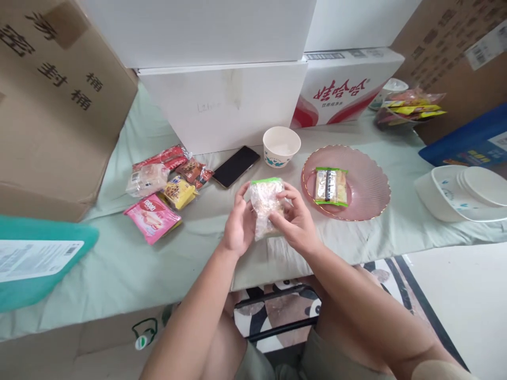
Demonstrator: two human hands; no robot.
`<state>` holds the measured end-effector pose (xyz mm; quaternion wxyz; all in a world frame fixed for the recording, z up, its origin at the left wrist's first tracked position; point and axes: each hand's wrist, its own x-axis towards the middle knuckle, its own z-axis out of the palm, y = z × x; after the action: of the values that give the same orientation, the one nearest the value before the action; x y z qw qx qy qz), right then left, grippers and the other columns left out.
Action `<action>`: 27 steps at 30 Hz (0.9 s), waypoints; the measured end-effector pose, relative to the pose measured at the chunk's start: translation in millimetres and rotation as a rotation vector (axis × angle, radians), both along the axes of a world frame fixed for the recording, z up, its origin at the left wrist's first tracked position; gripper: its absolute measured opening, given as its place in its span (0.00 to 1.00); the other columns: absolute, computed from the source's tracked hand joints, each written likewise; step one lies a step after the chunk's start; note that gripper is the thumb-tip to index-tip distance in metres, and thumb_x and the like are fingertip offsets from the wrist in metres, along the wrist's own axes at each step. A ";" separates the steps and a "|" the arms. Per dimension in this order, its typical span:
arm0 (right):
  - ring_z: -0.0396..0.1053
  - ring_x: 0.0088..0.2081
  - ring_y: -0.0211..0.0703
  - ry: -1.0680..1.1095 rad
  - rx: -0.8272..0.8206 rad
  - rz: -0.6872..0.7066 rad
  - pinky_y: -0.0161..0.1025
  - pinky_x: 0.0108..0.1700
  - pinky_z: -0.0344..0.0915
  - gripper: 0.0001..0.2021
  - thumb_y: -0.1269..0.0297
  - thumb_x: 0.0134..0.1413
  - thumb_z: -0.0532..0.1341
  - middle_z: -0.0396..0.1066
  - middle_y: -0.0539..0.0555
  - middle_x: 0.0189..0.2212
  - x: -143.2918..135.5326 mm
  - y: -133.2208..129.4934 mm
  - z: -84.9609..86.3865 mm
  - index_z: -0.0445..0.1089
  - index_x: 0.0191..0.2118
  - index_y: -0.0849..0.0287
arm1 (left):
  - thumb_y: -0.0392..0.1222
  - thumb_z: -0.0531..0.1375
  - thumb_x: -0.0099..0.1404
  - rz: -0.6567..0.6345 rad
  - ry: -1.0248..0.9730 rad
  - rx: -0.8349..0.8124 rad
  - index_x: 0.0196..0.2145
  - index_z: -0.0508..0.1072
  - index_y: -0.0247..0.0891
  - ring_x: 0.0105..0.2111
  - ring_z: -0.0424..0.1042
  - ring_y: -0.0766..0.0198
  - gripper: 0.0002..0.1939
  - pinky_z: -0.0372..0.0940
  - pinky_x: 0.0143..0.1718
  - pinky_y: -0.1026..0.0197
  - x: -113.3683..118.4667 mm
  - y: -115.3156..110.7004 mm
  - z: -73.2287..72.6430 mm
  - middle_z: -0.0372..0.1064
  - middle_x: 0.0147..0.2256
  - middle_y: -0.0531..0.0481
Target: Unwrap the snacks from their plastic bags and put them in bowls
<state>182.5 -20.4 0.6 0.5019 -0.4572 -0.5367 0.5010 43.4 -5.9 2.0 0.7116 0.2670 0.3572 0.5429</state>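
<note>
Between both hands, just above the front of the cloth-covered table, is a clear plastic snack packet point(266, 203) with a green edge. My left hand point(240, 224) grips its left side, fingers partly hidden behind it. My right hand point(297, 219) pinches it from the right, thumb across the front. To the right, a pink ribbed oval bowl point(368, 182) with a gold rim holds a similar green-edged packet point(331, 187). A white paper cup point(281, 146) with a blue-green leaf pattern stands behind my hands, and a dark phone point(236, 166) lies to its left.
Left on the table lie a pink wafer packet point(152, 217), a yellow packet point(178, 192) and other snacks. White boxes point(225, 105) wall off the back. At right are a white plastic container point(431, 192) and a bowl of colourful packets point(410, 111). A teal package point(85, 240) sits front left.
</note>
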 end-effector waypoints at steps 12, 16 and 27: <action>0.71 0.45 0.58 -1.265 0.023 -0.019 0.48 0.45 0.64 0.12 0.62 0.63 0.57 0.71 0.65 0.45 26.9 -6.1 3.0 0.68 0.48 0.61 | 0.38 0.64 0.60 0.185 0.577 0.230 0.45 0.72 0.47 0.25 0.59 0.70 0.15 0.57 0.28 0.67 -32.4 17.8 -25.1 0.61 0.30 0.57; 0.72 0.38 0.54 -1.373 -0.127 0.073 0.42 0.35 0.57 0.08 0.65 0.64 0.53 0.73 0.63 0.38 35.9 -3.6 4.5 0.67 0.40 0.60 | 0.36 0.63 0.56 0.149 0.518 0.204 0.44 0.71 0.47 0.26 0.60 0.69 0.17 0.56 0.28 0.66 -33.8 21.7 -24.0 0.61 0.30 0.56; 0.63 0.19 0.36 -0.308 -0.249 0.116 0.35 0.27 0.59 0.10 0.56 0.67 0.48 0.67 0.44 0.21 30.0 -17.0 23.2 0.60 0.37 0.54 | 0.31 0.63 0.52 0.024 0.576 0.245 0.41 0.65 0.45 0.24 0.59 0.69 0.19 0.56 0.27 0.65 -9.2 17.4 -21.8 0.60 0.29 0.57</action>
<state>212.4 -37.4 23.8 0.3237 -0.5552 -0.5666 0.5156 34.2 11.5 -19.8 0.5373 0.4891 0.4792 0.4925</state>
